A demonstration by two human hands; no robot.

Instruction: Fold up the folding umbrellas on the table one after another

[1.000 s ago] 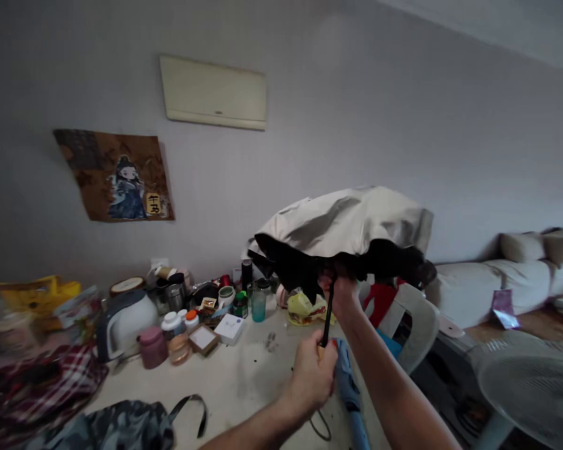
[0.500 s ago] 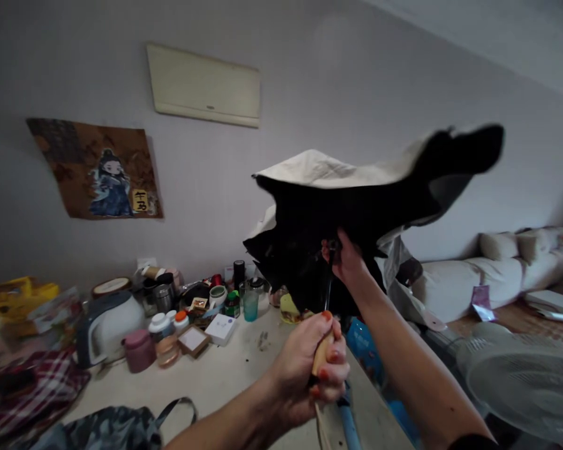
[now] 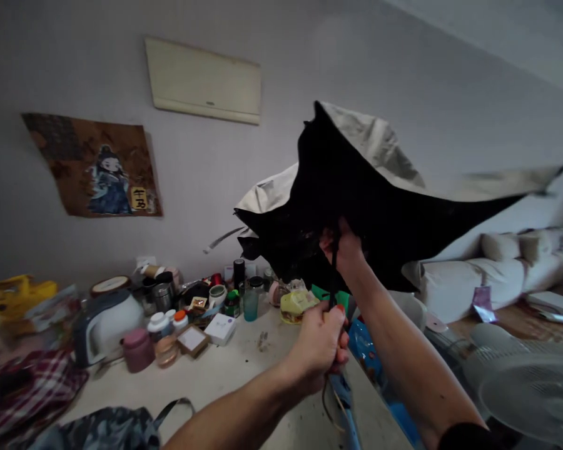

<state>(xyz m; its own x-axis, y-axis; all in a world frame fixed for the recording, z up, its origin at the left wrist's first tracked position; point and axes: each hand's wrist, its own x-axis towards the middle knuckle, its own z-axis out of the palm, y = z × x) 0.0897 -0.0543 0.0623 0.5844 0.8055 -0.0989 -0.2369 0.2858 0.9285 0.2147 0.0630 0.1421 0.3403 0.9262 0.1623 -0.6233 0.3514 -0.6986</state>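
Note:
I hold an umbrella (image 3: 356, 194) upright in front of me; its canopy is silver-white outside and black inside, half spread and flaring to the right. My left hand (image 3: 321, 344) is closed round the wooden handle at the bottom of the thin black shaft. My right hand (image 3: 344, 247) is higher up, fingers wrapped round the shaft just under the black underside of the canopy. Both hands are above the right end of a cluttered white table (image 3: 225, 375).
On the table stand cups, jars, a white kettle (image 3: 106, 325), a small white box (image 3: 220, 328) and a yellow pack (image 3: 298, 306). A blue folded umbrella (image 3: 347, 400) lies by the table edge. A fan (image 3: 530, 394) is at lower right, a sofa (image 3: 488, 275) behind.
The canopy has spread wider and risen, with its right edge swinging out to the right. My right hand has moved up the shaft; my left hand stays on the handle.

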